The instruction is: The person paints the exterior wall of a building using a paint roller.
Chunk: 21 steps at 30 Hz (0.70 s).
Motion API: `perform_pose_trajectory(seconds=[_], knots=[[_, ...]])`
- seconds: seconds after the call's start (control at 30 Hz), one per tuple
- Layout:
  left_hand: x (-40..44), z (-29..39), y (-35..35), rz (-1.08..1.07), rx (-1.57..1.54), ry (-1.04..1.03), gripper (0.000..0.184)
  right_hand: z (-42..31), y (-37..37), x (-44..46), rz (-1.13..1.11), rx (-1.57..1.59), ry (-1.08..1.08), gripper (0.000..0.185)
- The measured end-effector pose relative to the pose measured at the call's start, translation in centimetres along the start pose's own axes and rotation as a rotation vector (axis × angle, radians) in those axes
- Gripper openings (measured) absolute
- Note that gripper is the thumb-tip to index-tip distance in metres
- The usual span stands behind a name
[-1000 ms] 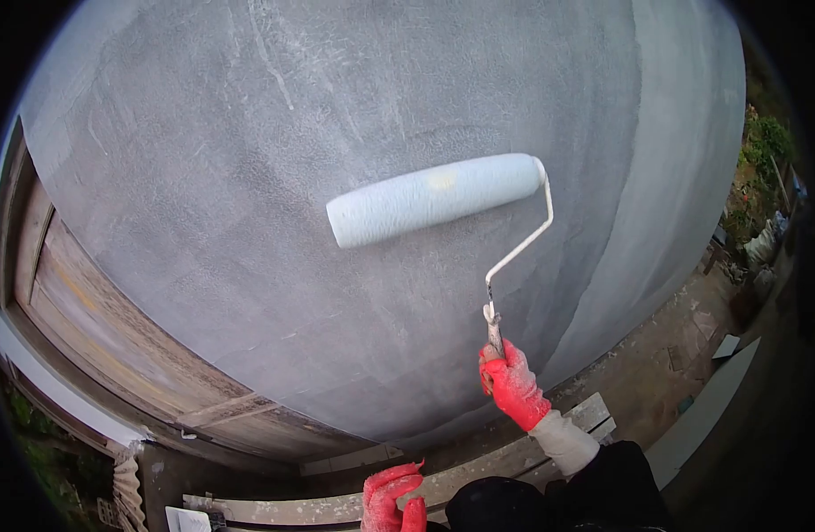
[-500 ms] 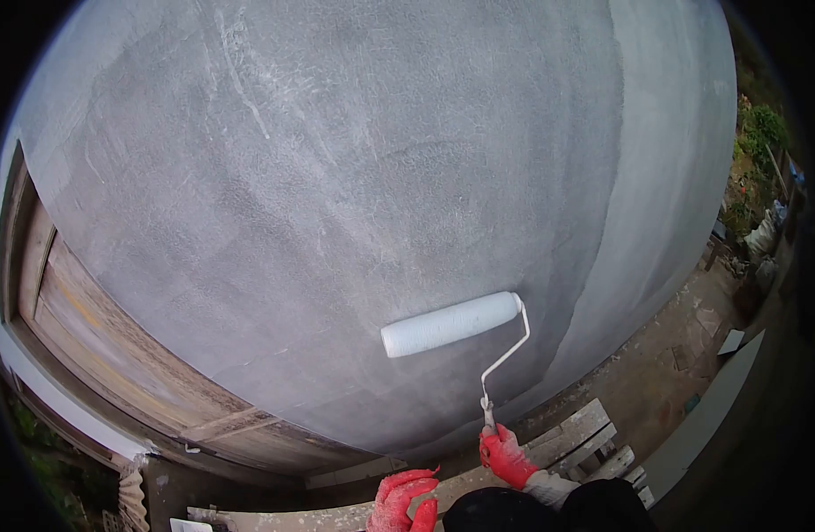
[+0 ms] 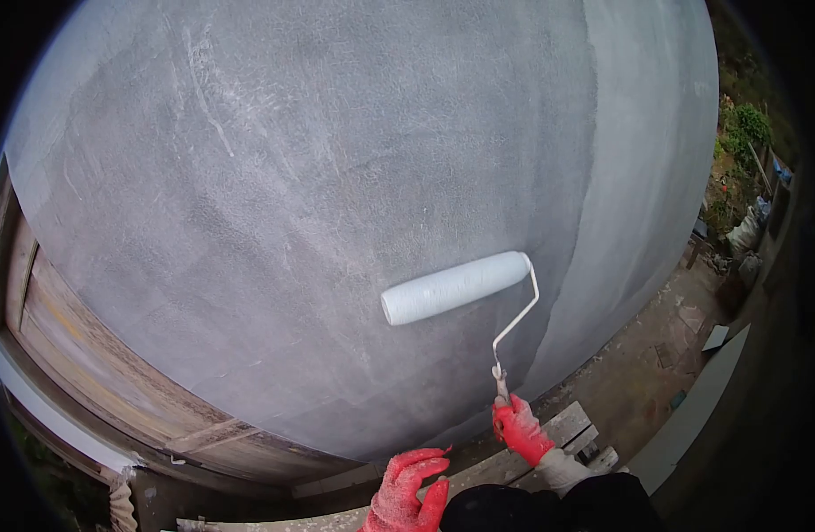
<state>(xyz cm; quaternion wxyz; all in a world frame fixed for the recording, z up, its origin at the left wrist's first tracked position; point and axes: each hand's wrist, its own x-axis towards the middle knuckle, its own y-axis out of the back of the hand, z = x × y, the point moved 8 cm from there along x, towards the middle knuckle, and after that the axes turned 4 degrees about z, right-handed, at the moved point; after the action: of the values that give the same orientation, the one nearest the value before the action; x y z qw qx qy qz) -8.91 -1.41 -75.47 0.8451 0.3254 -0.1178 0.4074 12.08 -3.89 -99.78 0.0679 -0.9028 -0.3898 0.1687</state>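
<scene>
A paint roller [image 3: 456, 288] with a long white sleeve rests against the grey wall [image 3: 274, 204], tilted slightly up to the right. Its bent wire frame runs down to a handle, which my right hand [image 3: 523, 430] grips in a red glove with its fingers wrapped round. My left hand [image 3: 407, 492], also in a red glove, is at the bottom middle, apart from the roller. Its fingers are spread and slightly curled, with nothing between them. The wall shows darker and lighter grey patches, with a paler band on the right.
A window with a wooden frame [image 3: 115, 355] lies at the lower left. Below me are whitish, paint-spotted planks [image 3: 572, 426]. To the right are the ground [image 3: 638, 381], a long pale board [image 3: 696, 421] and green plants [image 3: 744, 129].
The roller has moved up the wall and slightly right, with my right hand rising along with it. My left hand appears a little higher. The whole view has shifted somewhat.
</scene>
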Motion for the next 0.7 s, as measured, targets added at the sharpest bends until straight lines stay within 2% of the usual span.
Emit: perform_pose_trajectory(seconds=[0.1, 0.13, 0.2, 0.27, 0.33, 0.4, 0.53, 0.63, 0.7], knots=[[0.7, 0.3, -2.5, -0.097, -0.011, -0.071, 0.025, 10.8, 1.6, -2.5, -0.014, -0.086, -0.201, 0.028], [0.6, 0.2, -3.0, -0.102, -0.006, -0.076, 0.025, 12.3, 1.9, -2.9, -0.013, -0.077, -0.198, 0.028], [-0.2, -0.1, -4.6, -0.204, -0.034, -0.11, 0.026, 15.7, 2.2, -3.6, -0.009, -0.091, -0.363, 0.028], [-0.7, -0.5, -5.5, -0.218, 0.007, -0.122, 0.026, 14.7, 1.5, -3.5, -0.019, -0.093, -0.368, 0.029], [-1.1, -0.5, -6.4, -0.265, -0.009, -0.162, 0.028, 10.4, 0.5, -2.4, -0.015, -0.051, -0.142, 0.031], [-1.0, -0.9, -7.1, -0.283, -0.005, -0.181, 0.028, 5.0, -0.9, -0.8, -0.044, 0.156, -0.09, 0.034], [-0.7, -1.1, -8.0, -0.302, -0.034, -0.146, 0.026, -9.5, -1.6, 3.1, -0.032, 0.33, 0.156, 0.035], [-0.1, -0.7, -8.6, -0.322, -0.054, -0.18, 0.025, -13.9, 0.3, 4.8, -0.028, 0.293, 0.244, 0.037], [0.1, -0.5, -9.2, -0.33, -0.068, -0.208, 0.026, -12.0, 1.9, 4.5, -0.002, 0.22, 0.211, 0.037]])
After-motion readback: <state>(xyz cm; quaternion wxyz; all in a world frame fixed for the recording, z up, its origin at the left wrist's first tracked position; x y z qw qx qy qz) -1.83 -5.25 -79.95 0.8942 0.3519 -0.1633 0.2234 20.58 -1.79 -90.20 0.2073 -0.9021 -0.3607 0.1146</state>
